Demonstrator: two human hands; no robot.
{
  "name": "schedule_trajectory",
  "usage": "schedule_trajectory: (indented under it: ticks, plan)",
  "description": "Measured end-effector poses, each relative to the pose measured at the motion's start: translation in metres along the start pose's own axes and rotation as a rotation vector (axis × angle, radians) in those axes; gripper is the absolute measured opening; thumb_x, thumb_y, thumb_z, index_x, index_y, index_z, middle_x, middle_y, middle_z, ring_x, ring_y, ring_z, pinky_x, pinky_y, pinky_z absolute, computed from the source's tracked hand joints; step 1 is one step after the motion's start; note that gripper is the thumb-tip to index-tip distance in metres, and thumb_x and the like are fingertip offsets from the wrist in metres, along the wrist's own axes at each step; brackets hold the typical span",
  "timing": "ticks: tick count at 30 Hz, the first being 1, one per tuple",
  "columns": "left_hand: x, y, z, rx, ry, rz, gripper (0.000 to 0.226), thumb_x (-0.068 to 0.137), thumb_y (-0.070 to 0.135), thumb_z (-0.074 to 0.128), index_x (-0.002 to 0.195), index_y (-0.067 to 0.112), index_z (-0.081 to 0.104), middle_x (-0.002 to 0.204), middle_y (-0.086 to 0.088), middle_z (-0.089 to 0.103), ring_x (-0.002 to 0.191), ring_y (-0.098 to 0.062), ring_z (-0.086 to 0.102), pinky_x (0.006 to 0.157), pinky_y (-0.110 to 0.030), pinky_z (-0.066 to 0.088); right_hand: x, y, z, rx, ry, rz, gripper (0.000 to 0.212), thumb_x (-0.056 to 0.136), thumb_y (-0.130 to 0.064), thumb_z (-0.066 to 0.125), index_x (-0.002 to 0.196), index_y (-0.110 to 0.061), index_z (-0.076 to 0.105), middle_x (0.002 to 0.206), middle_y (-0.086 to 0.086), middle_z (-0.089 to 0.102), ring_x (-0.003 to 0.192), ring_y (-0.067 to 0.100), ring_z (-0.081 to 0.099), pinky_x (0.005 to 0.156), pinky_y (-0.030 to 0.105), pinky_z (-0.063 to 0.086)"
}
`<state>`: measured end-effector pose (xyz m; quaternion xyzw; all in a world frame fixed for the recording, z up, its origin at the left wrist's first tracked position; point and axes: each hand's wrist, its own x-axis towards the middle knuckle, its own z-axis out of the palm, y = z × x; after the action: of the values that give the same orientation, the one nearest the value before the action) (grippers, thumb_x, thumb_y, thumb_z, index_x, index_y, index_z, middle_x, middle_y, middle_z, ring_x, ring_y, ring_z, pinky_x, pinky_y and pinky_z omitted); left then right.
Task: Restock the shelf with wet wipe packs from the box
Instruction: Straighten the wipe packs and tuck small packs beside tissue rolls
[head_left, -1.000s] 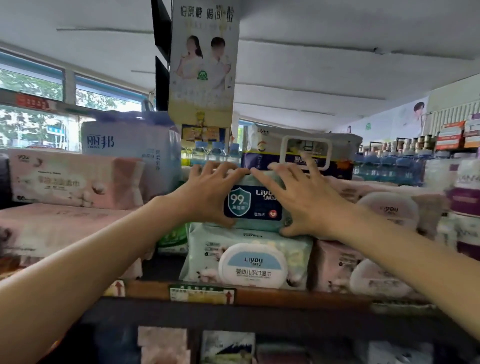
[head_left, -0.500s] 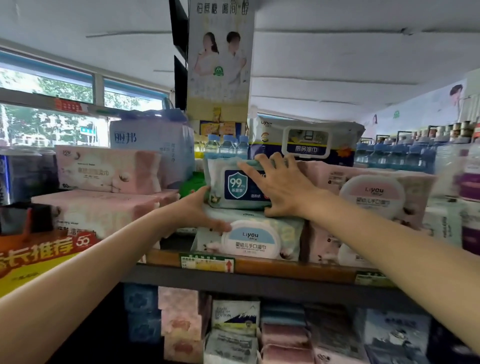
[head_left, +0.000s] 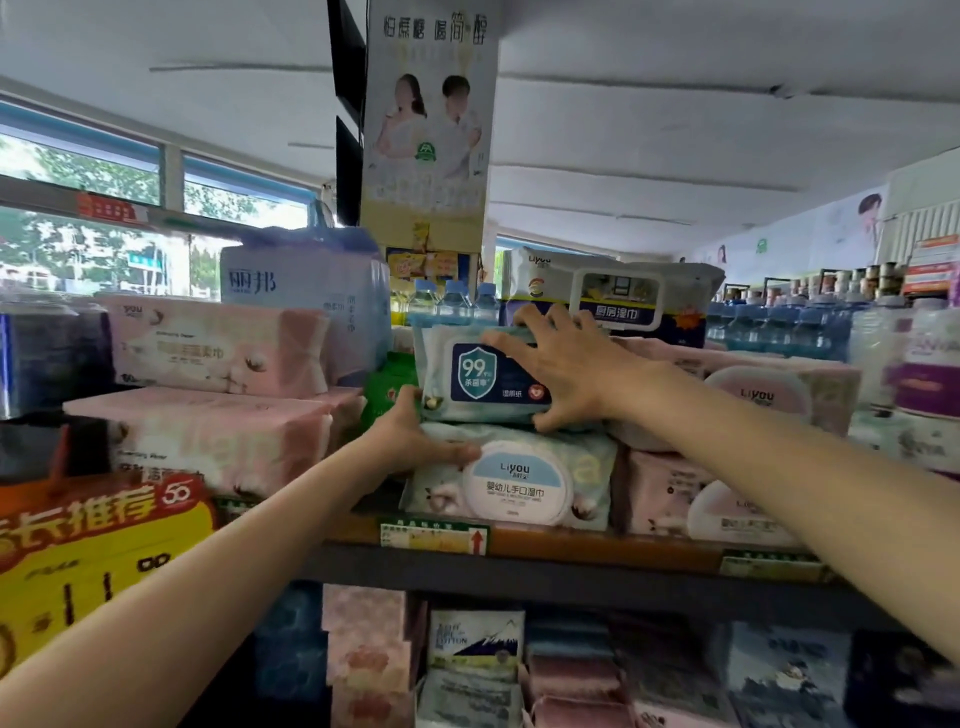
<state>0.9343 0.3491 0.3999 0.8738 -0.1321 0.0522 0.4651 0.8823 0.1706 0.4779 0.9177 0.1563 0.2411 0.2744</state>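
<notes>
A pale blue wet wipe pack (head_left: 467, 376) with a dark "99" shield label lies on top of a green-white pack with a round white lid (head_left: 519, 486) on the top shelf (head_left: 597, 545). My right hand (head_left: 566, 364) grips the upper pack's right end, fingers spread over its top edge and thumb under its lower right corner. My left hand (head_left: 415, 436) holds the lower left corner of that pack, thumb lying along the top of the lidded pack below. The box is out of view.
Pink tissue packs (head_left: 208, 395) are stacked to the left, pink lidded wipe packs (head_left: 753, 415) to the right. A kitchen wipe pack (head_left: 613, 296) and water bottles (head_left: 447, 301) stand behind. A yellow promo sign (head_left: 93, 551) sits lower left. More packs fill the shelf below.
My left hand has slid from the upper pack's face down to its lower left corner. My right hand stays on the pack's right end. The view has pulled back and dropped.
</notes>
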Motion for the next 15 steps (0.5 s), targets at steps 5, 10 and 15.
schedule_trajectory:
  ticks: [5,10,15]
  plan:
    - [0.002,0.006,-0.017,0.086,-0.161,0.018,0.085,0.068,0.036,0.078,0.135,0.018,0.028,0.132,-0.005,0.047,0.101,-0.019,0.054,0.085,-0.032,0.052,-0.017,0.005,0.002,-0.103,-0.062,0.041,0.105,0.079,-0.045,0.065,0.144,-0.035,-0.017,0.154,0.014,0.003,0.138,0.036,0.017,0.112,0.051,0.017]
    - [0.009,0.011,-0.031,0.151,-0.189,0.126,0.063,0.076,0.031,0.072,0.13,0.017,0.042,0.129,-0.002,0.051,0.111,-0.018,0.051,0.099,-0.033,0.041,-0.053,0.005,0.022,-0.028,-0.074,0.054,0.088,0.088,-0.045,0.05,0.144,-0.037,-0.018,0.151,0.011,-0.03,0.14,0.031,-0.025,0.113,0.049,-0.011]
    - [0.011,0.016,-0.025,0.189,-0.225,0.201,0.081,0.071,0.024,0.077,0.139,0.019,0.032,0.14,-0.002,0.045,0.125,-0.021,0.045,0.11,-0.039,0.034,-0.054,0.004,0.03,-0.078,-0.111,0.119,0.103,0.082,-0.049,0.06,0.142,-0.036,-0.022,0.146,0.011,-0.038,0.139,0.032,-0.028,0.114,0.052,-0.011]
